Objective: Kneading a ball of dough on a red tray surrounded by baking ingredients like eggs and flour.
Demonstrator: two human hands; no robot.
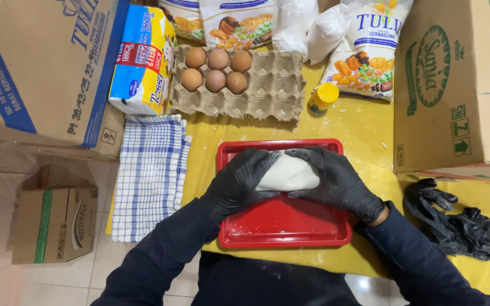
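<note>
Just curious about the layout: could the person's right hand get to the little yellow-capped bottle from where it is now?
Probably yes. The right hand is cupped on the dough, and the bottle stands just beyond the red tray, with only bare table between.

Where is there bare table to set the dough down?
Bare yellow table lies between the red tray, yellow-capped bottle and right-hand carton. Some also right of the black bag. The back, with egg tray and flour bags, is crowded.

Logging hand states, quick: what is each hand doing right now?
Left hand: fingers closed around the white dough.
Right hand: fingers closed on the same dough, over the red tray.
</note>
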